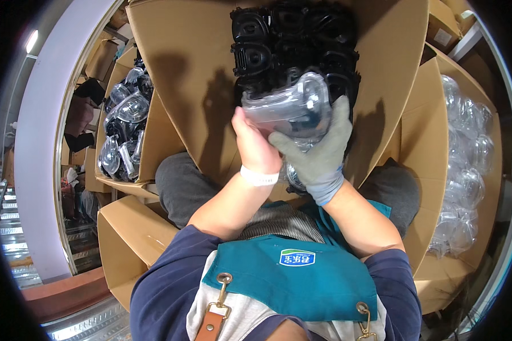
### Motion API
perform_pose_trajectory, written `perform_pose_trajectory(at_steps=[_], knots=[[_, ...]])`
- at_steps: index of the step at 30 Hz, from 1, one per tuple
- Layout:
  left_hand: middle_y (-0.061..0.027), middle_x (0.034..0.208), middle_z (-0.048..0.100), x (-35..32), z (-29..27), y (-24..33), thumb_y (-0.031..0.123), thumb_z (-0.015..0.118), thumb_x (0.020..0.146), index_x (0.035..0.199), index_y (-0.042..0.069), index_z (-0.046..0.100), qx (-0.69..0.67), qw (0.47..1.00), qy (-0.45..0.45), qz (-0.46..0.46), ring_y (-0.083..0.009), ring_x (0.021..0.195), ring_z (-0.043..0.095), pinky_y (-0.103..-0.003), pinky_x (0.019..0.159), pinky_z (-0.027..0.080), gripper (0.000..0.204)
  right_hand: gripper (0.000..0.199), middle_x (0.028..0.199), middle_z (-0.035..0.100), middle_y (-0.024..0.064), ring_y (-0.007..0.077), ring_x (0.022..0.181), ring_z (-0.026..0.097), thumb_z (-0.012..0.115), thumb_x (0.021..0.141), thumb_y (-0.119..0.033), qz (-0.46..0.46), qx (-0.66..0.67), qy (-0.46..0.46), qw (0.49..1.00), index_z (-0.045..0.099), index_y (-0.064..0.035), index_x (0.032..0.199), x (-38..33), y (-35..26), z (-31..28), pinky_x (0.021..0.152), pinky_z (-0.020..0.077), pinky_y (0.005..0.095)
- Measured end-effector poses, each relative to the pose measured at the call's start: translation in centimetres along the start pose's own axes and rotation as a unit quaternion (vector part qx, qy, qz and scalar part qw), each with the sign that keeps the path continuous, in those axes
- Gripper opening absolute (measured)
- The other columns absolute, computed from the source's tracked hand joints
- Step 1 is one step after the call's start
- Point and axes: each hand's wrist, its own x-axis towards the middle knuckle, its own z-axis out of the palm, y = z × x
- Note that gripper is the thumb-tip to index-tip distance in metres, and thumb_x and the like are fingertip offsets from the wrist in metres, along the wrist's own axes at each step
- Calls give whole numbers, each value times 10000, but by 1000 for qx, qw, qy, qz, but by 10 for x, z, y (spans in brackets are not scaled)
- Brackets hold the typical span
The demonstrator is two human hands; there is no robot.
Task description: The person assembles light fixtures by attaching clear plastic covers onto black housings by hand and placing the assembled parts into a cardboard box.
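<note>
Between my hands I hold a clear plastic cover (281, 113), curved and rounded at its right end, tilted over the open cardboard box in front of me. My left hand (257, 146), bare with a white band at the wrist, grips its left lower side. On the right, my right hand (322, 150) in a grey glove wraps round the rounded end. Just beyond them, black moulded plastic parts (293, 42) are stacked in rows in the box. Below the cover, between my wrists, another clear and dark piece (293, 177) partly shows; its shape is mostly hidden.
The large cardboard box (179, 85) has tall flaps at both sides. At the left stands a carton (149, 122) of mixed clear and black parts. A box on the right holds several clear covers (463, 170). An open carton flap (131, 233) lies near my left knee.
</note>
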Motion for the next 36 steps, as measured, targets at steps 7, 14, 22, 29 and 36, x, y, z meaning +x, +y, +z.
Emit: perform_pose_trajectory(at_steps=[7,14,22,29,36], knots=[[-104,1060,659,30,-18,20,511,338,928,1104,73,607,-148,984,-50,-84,-289,1011,611,-436,906,482,543,393,989,576,184,285,901,573,689,783,-169,-109,53,66,990,553,43,1084,-7,-6,0,853,454,373],[-55,1045,668,30,-34,14,526,412,912,1074,132,632,-190,964,-164,-92,-260,975,623,-421,876,503,480,126,839,616,122,293,816,599,658,806,-176,-171,100,-143,970,630,-54,789,2,7,-16,770,464,372],[-96,886,663,23,-10,32,529,473,864,908,105,619,-149,988,-29,-26,-267,794,644,-429,674,530,450,171,926,623,138,267,900,602,548,904,-166,-58,133,-104,984,629,-17,923,-5,-2,-8,838,461,360],[-65,753,512,26,-41,20,552,448,862,820,81,500,74,953,-225,187,-206,720,510,-338,653,437,476,121,836,514,9,100,755,472,534,940,-119,103,261,-166,945,592,-12,949,2,-17,-24,714,417,251],[-61,766,513,15,-32,11,572,442,860,821,64,499,101,960,-175,195,-192,710,509,-321,635,438,513,116,843,522,-23,70,766,478,527,949,-101,222,399,-132,880,609,-21,957,-7,-5,-27,707,414,220]])
